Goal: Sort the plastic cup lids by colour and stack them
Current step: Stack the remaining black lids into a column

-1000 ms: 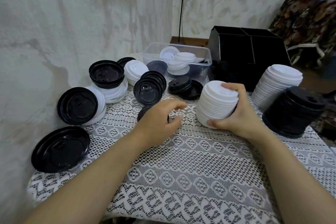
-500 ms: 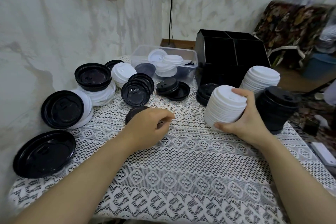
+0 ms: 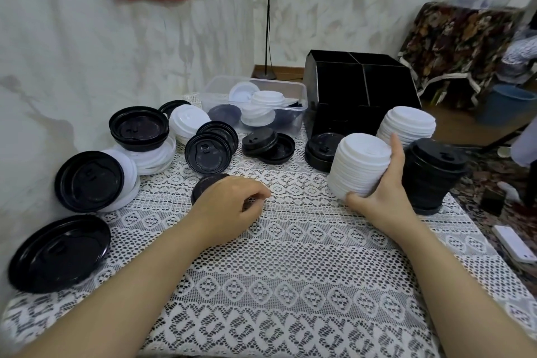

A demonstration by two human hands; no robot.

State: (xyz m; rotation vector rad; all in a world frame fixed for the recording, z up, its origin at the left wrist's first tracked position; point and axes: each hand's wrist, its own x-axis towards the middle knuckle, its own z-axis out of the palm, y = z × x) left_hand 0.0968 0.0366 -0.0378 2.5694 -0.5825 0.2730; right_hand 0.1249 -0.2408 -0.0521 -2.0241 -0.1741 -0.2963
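At centre right of the frame, the right hand (image 3: 386,192) grips the tilted white lid stack (image 3: 360,166), just beside the black lid stack (image 3: 433,174); a loose squeeze could spill it. Toward the centre, the left hand (image 3: 229,208) curls over a single black lid (image 3: 205,184); whether it pinches it, I cannot tell.

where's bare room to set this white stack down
Widest bare patch: lace cloth nearer you than the left hand and right hand. A smaller strip between left hand and the held white stack. Crowded: loose lids at back and left, black stack at right.
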